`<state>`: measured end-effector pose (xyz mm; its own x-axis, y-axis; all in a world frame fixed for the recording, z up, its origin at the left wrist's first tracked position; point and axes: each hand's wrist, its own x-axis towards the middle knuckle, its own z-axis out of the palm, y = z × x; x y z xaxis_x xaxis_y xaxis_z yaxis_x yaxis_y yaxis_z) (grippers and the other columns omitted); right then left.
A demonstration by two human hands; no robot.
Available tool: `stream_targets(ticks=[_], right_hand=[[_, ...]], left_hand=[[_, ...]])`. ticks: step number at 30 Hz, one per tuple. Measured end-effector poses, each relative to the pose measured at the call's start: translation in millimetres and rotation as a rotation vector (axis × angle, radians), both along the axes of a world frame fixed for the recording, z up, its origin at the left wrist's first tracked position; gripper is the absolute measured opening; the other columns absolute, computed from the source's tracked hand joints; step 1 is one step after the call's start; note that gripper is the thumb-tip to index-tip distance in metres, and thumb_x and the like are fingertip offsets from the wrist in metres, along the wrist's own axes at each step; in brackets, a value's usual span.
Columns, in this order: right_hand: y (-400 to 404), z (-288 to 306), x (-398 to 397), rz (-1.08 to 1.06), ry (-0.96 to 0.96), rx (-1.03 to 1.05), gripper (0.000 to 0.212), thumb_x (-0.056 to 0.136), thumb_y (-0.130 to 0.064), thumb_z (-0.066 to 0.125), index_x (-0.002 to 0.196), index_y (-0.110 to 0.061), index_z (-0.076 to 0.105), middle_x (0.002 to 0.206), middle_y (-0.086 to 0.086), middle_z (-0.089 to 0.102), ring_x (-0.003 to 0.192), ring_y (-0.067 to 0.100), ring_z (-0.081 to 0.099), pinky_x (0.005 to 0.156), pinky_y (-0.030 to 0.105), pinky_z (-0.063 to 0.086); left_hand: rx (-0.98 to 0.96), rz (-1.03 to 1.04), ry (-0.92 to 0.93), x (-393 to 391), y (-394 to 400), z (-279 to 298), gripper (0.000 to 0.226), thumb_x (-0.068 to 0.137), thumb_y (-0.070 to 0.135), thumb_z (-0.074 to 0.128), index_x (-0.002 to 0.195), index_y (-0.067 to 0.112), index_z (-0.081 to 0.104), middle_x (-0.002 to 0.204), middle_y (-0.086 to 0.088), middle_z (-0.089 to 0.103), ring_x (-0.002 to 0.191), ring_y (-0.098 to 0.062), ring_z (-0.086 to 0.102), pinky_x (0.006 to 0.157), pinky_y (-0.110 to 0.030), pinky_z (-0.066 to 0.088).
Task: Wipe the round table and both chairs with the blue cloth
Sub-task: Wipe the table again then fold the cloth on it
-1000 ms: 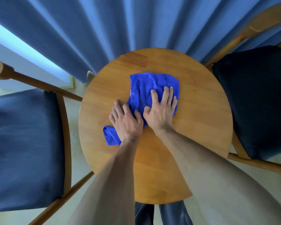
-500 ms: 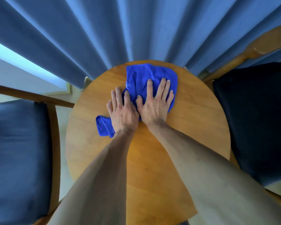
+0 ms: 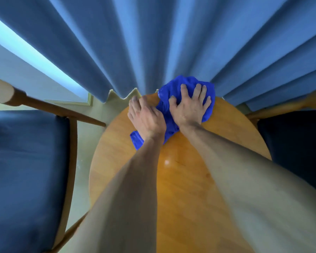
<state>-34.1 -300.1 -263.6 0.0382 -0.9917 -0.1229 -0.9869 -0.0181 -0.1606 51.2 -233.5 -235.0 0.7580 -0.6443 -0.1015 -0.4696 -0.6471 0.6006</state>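
Note:
The blue cloth (image 3: 173,88) lies bunched at the far edge of the round wooden table (image 3: 181,179), pushed up against the curtain. My right hand (image 3: 189,106) presses flat on its top with fingers spread. My left hand (image 3: 146,117) presses on the cloth's left part, and a corner of the cloth (image 3: 137,140) sticks out by my wrist. A chair with a blue seat (image 3: 26,170) stands to the left of the table. A second chair with a dark seat (image 3: 295,143) stands to the right.
A blue pleated curtain (image 3: 153,42) hangs right behind the table and touches its far edge. A bright window strip (image 3: 35,57) shows at the left. Pale floor (image 3: 84,143) runs between the left chair and the table.
Both hands have pushed the cloth away from me, from the table's middle to its far edge against the curtain. The cloth has bunched up there.

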Motion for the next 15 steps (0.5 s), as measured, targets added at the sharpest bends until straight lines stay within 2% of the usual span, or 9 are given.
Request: stream_targets(ticks=[3, 5, 7, 11, 15], right_hand=[[-19.9, 7.7, 40.7, 0.113, 0.003, 0.096, 0.047, 0.093, -0.055, 0.037, 0.116, -0.026, 0.066, 0.125, 0.010, 0.060, 0.129, 0.029, 0.041, 0.116, 0.053, 0.014], [-20.7, 9.9, 71.2, 0.228, 0.007, 0.137, 0.042, 0.093, -0.048, 0.036, 0.096, -0.024, 0.071, 0.104, 0.005, 0.067, 0.111, 0.026, 0.052, 0.112, 0.048, 0.020], [-2.6, 11.0, 101.8, 0.378, 0.012, 0.144, 0.040, 0.093, -0.040, 0.038, 0.085, -0.023, 0.073, 0.094, 0.002, 0.068, 0.102, 0.024, 0.055, 0.113, 0.045, 0.021], [53.8, 6.5, 139.5, 0.673, -0.043, 0.115, 0.039, 0.091, -0.037, 0.044, 0.081, -0.018, 0.077, 0.087, 0.003, 0.070, 0.098, 0.022, 0.056, 0.119, 0.043, 0.018], [52.0, -1.0, 123.2, 0.572, -0.069, -0.010, 0.040, 0.093, -0.031, 0.040, 0.082, -0.015, 0.075, 0.087, 0.003, 0.069, 0.102, 0.024, 0.055, 0.118, 0.043, 0.021]], left_hand=[[0.079, 0.006, -0.108, 46.1, 9.6, 0.1, 0.039, 0.081, 0.011, 0.046, 0.118, 0.012, 0.058, 0.134, -0.006, 0.051, 0.128, -0.027, 0.042, 0.105, -0.039, 0.030], [0.130, 0.055, -0.119, 76.5, 23.1, -4.0, 0.041, 0.082, 0.013, 0.044, 0.122, 0.013, 0.056, 0.135, -0.007, 0.051, 0.128, -0.027, 0.042, 0.106, -0.040, 0.029], [0.187, 0.146, -0.086, 101.2, 38.4, -9.7, 0.044, 0.085, 0.013, 0.042, 0.127, 0.012, 0.053, 0.136, -0.008, 0.051, 0.129, -0.027, 0.041, 0.109, -0.039, 0.027], [0.269, 0.296, -0.035, 117.6, 61.7, -16.6, 0.042, 0.090, 0.013, 0.043, 0.130, 0.013, 0.054, 0.135, -0.009, 0.052, 0.125, -0.027, 0.043, 0.108, -0.038, 0.026], [0.314, 0.268, -0.023, 102.9, 60.6, -23.4, 0.039, 0.092, 0.016, 0.041, 0.130, 0.014, 0.053, 0.133, -0.007, 0.054, 0.123, -0.027, 0.046, 0.108, -0.040, 0.027]])
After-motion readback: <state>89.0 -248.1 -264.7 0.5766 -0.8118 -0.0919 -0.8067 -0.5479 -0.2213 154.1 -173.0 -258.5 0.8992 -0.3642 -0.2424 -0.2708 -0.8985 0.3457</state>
